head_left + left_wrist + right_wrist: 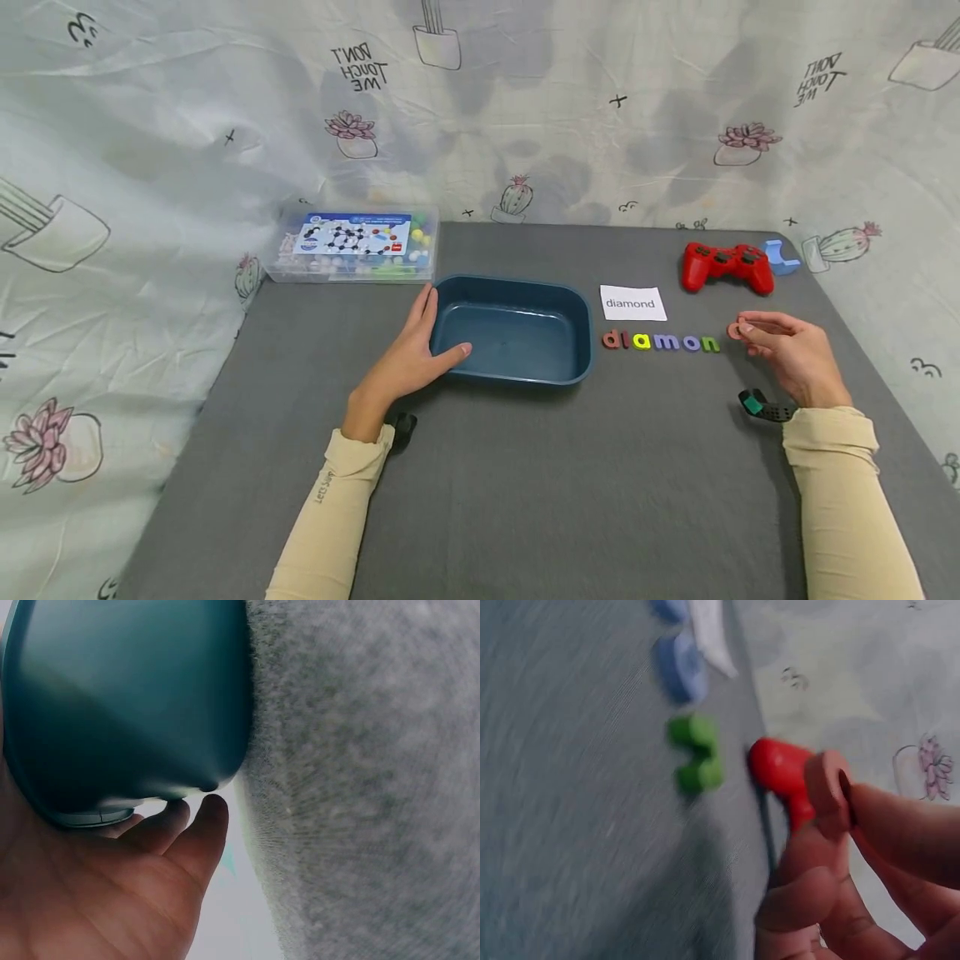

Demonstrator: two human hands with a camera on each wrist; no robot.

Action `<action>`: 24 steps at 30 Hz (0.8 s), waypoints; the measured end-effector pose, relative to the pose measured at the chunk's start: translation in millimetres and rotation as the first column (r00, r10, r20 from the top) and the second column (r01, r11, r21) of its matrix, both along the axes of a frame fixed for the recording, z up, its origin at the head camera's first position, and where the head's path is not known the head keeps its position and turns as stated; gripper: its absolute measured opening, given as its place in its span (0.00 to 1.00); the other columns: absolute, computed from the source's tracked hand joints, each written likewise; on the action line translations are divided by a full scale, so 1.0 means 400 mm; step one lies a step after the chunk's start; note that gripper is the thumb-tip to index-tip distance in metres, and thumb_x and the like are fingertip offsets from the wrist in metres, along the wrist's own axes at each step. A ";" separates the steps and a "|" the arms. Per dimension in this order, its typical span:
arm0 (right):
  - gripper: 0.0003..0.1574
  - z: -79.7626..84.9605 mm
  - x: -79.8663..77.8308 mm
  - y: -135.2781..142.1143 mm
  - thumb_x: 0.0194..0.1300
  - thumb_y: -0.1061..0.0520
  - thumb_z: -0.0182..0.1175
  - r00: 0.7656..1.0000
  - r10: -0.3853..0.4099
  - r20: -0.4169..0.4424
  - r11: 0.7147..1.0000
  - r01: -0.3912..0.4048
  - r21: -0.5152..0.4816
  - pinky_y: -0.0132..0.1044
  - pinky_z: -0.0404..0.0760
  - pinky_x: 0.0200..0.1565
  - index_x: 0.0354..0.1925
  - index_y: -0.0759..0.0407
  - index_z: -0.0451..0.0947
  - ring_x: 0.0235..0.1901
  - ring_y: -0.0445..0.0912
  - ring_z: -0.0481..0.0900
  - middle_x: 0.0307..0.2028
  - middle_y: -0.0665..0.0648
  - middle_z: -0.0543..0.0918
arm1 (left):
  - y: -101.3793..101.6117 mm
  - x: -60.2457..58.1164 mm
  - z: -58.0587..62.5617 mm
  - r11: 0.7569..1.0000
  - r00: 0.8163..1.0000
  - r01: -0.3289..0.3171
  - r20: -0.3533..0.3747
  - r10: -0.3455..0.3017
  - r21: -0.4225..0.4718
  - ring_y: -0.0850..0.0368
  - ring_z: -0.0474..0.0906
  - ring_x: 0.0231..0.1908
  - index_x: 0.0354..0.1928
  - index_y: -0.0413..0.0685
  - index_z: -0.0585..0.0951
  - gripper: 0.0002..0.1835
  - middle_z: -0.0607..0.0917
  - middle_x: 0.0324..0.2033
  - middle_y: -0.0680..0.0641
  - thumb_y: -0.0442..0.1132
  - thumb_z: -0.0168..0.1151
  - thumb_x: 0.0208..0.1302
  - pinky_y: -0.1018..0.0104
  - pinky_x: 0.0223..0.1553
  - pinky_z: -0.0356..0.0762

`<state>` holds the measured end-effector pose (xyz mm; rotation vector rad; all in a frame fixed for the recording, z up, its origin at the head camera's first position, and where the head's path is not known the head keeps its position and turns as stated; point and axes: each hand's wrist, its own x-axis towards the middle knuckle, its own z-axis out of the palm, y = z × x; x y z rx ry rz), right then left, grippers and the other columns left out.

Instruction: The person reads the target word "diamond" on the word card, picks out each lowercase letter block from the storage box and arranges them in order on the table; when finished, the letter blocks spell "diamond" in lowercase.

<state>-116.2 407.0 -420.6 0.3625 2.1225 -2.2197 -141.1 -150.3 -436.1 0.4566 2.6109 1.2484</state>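
Note:
My left hand holds the left end of a dark blue rectangular tray, its thumb over the front rim. In the left wrist view, several fingertips meet the outside of the tray wall. My right hand pinches a small reddish plastic letter between thumb and fingers, above the table; which letter it is cannot be made out. Just left of it is a green letter n, ending a row of coloured letters that reads "diamon". Behind the row lies a white card printed "diamond".
A red game controller sits at the back right, beside a light blue curved piece. At the back left is a clear plastic box with a molecule-model label and small coloured parts. Patterned cloth hangs behind the grey table.

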 end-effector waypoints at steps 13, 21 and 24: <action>0.25 -0.028 -0.020 0.002 0.80 0.58 0.63 0.992 0.077 0.101 0.722 -0.125 0.680 0.32 0.81 0.35 0.64 0.75 0.77 0.34 0.35 0.80 0.36 0.33 0.86 | -0.001 -0.007 -0.003 1.000 1.000 0.000 0.001 0.000 0.001 0.44 0.34 0.84 0.87 0.49 0.34 0.61 0.29 0.86 0.49 0.63 0.64 0.73 0.33 0.77 0.48; 0.17 -0.033 -0.020 -0.005 0.77 0.63 0.62 0.995 0.069 0.073 0.545 -0.099 0.832 0.32 0.74 0.32 0.56 0.75 0.83 0.37 0.46 0.76 0.47 0.69 0.88 | 0.000 -0.007 -0.004 1.000 1.000 -0.002 0.002 0.002 -0.004 0.44 0.34 0.84 0.87 0.49 0.34 0.61 0.30 0.86 0.48 0.62 0.64 0.73 0.32 0.77 0.48; 0.16 -0.034 -0.021 -0.006 0.77 0.62 0.62 0.995 0.071 0.076 0.524 -0.103 0.846 0.34 0.72 0.32 0.54 0.75 0.83 0.38 0.51 0.76 0.46 0.72 0.87 | -0.001 -0.007 -0.004 1.000 1.000 -0.003 0.005 0.003 0.003 0.43 0.34 0.84 0.87 0.49 0.34 0.61 0.30 0.86 0.48 0.62 0.64 0.73 0.32 0.77 0.48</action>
